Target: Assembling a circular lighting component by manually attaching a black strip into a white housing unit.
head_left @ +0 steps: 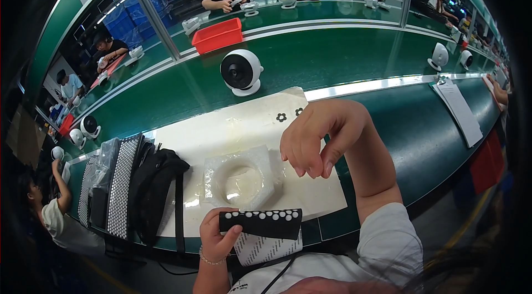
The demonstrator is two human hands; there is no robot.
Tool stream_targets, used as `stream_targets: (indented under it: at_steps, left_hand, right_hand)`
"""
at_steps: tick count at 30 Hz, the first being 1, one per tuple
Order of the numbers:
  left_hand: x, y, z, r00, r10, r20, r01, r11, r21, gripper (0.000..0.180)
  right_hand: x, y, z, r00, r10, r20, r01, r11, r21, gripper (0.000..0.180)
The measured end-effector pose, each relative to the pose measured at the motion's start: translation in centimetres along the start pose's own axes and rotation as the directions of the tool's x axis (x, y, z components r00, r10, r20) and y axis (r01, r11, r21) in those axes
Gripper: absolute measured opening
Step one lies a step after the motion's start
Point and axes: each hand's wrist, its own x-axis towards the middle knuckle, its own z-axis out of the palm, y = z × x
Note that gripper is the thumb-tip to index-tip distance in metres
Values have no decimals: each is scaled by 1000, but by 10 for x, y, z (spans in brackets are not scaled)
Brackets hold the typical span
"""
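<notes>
My left hand grips a curled black sheet with rows of white round dots along its upper edge. Its pale printed backing hangs below. Over the right part of the cream board, my right hand is raised, wrist bent and fingers curled down. Thumb and fingertips are close together; anything between them is too small to make out. A translucent foam block with a round hollow lies on the board between my hands. Two small black flower-shaped pieces are on the board beyond my right hand.
A white camera with a black round front stands on the green conveyor, near a red bin. Dotted sheets and a black bag lie at left. A clipboard sits at right. Several people work around the line.
</notes>
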Motion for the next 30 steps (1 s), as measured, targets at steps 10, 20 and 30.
stream_targets:
  at_steps: [10, 20, 30]
  left_hand:
    - [-1, 0, 0, 999, -52, -12, 51, 998, -33, 27]
    - [-3, -1, -2, 998, -60, -13, 60, 998, 10, 30]
    - [-1, 1, 1, 999, -40, -21, 40, 999, 9, 29]
  right_hand:
    - [2, 11, -3, 973, -229, 7, 226, 965, 133, 10]
    - [0, 12, -4, 965, -259, 37, 246, 948, 200, 12]
    - [0, 12, -3, 944, -329, -8, 324, 926, 192, 12]
